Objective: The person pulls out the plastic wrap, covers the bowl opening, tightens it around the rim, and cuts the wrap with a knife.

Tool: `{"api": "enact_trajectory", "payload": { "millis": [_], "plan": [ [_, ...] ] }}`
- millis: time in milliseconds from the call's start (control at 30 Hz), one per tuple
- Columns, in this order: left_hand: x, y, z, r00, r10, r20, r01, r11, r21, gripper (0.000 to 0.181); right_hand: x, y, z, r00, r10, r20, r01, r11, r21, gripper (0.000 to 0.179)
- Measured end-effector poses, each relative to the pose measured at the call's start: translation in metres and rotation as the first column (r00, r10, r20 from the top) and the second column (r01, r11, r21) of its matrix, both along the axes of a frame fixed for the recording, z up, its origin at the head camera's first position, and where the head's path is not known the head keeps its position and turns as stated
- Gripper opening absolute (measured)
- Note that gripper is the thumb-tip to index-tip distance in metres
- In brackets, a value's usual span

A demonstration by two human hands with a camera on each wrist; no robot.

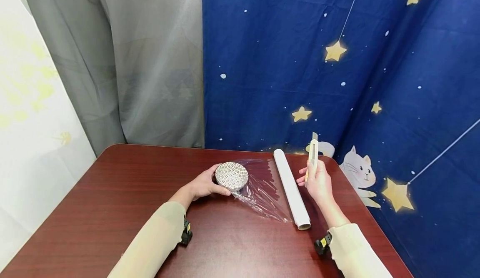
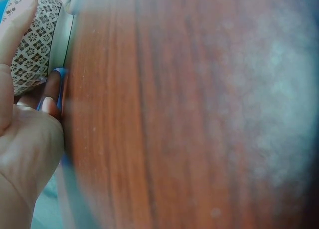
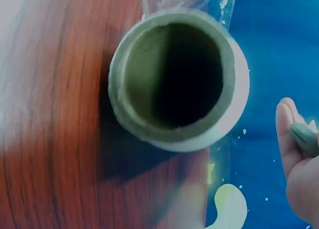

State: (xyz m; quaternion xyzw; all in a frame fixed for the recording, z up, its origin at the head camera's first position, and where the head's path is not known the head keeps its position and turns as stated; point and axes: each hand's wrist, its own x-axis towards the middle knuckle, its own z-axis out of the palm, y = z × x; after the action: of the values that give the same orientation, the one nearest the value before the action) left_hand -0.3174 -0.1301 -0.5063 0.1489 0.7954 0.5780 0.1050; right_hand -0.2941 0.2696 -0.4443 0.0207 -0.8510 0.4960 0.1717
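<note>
A small bowl with a brown-and-white lattice pattern (image 1: 231, 176) is near the middle of the table. My left hand (image 1: 204, 183) grips its left side, thumb along the near edge; the left wrist view shows the patterned wall (image 2: 35, 49) beside the thumb. Clear cling film (image 1: 262, 194) stretches from the bowl to a white roll (image 1: 291, 188), which lies lengthwise to the right. Beyond the roll, my right hand (image 1: 319, 182) holds a pale utility knife (image 1: 313, 155) upright, its blade extended upward. The roll's hollow end (image 3: 179, 82) fills much of the right wrist view.
The dark red wooden table (image 1: 131, 194) ends at its back edge near a grey curtain (image 1: 157, 61) and a blue star-patterned curtain (image 1: 270, 61). Small black cameras sit at both wrists.
</note>
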Motion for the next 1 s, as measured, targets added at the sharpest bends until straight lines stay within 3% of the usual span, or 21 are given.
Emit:
{"api": "enact_trajectory", "payload": {
  "millis": [167, 367, 633, 1000],
  "plan": [
    [-0.0007, -0.0002, -0.0009, 1.000, 0.000, -0.003, 0.000, 1.000, 0.001, 0.112, 0.0006, -0.0027, 0.0026, 1.000, -0.011, 0.014, 0.011, 0.999, -0.032, 0.036],
    [-0.0004, -0.0001, 0.0000, 1.000, -0.010, -0.002, 0.010, 1.000, 0.007, 0.112, 0.0038, -0.0044, 0.0045, 0.996, -0.084, -0.012, 0.084, 0.994, 0.065, 0.033],
    [-0.0004, 0.0006, 0.0008, 1.000, -0.009, 0.007, 0.009, 1.000, 0.019, 0.112, 0.0035, -0.0016, 0.0024, 0.981, -0.192, -0.032, 0.194, 0.970, 0.148, 0.044],
    [-0.0010, -0.0004, -0.0012, 1.000, -0.005, -0.012, 0.005, 1.000, 0.000, 0.112, 0.0051, 0.0011, 0.0014, 0.975, -0.222, -0.007, 0.220, 0.962, 0.162, 0.054]
  ]
}}
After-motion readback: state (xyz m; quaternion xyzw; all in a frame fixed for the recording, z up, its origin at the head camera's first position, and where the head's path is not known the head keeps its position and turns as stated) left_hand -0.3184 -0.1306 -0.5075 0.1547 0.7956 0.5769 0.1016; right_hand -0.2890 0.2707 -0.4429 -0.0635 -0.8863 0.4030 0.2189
